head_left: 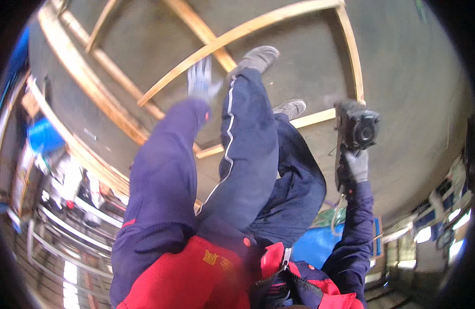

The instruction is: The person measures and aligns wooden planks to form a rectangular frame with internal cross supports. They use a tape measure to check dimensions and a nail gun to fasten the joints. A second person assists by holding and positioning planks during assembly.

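Observation:
My left hand point(200, 82), in a pale glove, is stretched forward with its fingers spread. It holds nothing and is over or close to a curved wooden strip point(237, 33); I cannot tell whether it touches it. At the right, my gloved right hand point(358, 166) is wrapped round the grip of a dark nail gun point(362, 129). A hose point(336, 219) hangs from the rear of the tool. The nail gun's head is near the lower end of a wooden side piece point(352, 54). Part of the tool's grip is hidden by my hand.
My shoes point(260, 57) are on the grey surface point(410, 67) among the wooden frame pieces. Long timber strips point(80, 67) run along the left. Beyond them are a blue container point(44, 136) and metal rails point(57, 262). Something blue point(317, 244) lies below my legs.

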Demonstrator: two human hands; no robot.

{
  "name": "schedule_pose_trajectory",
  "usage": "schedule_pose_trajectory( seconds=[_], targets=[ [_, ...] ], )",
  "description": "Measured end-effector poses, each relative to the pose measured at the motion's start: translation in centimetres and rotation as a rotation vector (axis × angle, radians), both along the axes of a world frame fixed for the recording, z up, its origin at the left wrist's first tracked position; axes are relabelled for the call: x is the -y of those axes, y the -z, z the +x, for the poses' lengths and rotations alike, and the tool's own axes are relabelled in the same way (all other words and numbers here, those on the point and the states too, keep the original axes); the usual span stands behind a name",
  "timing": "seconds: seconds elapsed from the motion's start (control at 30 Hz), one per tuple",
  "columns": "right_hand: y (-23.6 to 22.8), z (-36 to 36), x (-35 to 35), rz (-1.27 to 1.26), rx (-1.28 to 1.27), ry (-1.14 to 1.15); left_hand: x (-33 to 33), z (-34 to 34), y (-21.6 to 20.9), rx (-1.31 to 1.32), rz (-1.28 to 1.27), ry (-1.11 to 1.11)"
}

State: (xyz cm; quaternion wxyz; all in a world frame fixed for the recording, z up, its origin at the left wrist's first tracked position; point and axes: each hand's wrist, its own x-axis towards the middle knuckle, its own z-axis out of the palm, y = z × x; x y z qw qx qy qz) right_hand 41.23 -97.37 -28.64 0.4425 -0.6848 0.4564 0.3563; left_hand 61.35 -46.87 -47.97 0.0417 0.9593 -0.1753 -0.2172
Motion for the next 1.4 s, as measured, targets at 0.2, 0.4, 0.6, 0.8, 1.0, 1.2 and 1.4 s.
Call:
schedule_pose_trajectory(
  seconds=[0.2,0.4,0.6,0.8,1.0,1.2,1.4],
  targets=[
    [-6.3,-8.9,-3.0,-0.153,-0.082,-0.355,-22.7,-36.1,-34.2,-0.946,0.476,-0.545],
    [-12.2,-20.7,-5.5,-0.239,-0.389,-0.249,-32.7,-50.1,-45.0,-1.147,0.604,-0.951],
    [-19.8,-24.8,-11.7,0.012,-0.041,-0.045,-37.4,-44.6,-30.9,-0.709,0.106,-1.136],
    [-22.4,-13.8,-23.3,-0.11,-0.389,0.117,-30.9,-26.1,-29.3,-0.235,-0.662,-1.106],
    [-17.9,3.7,-37.8,-0.022,-0.231,-0.35,-24.7,-21.2,-34.0,-0.429,-0.77,-1.138],
    [-8.3,18.3,-50.9,0.272,-0.036,-0.608,-21.0,-25.1,-30.8,-0.411,-0.729,-1.292],
    [-1.3,25.8,-65.4,0.267,-0.053,-1.025,-17.8,-25.0,-26.0,-0.437,-0.786,-1.506]
  ],
)
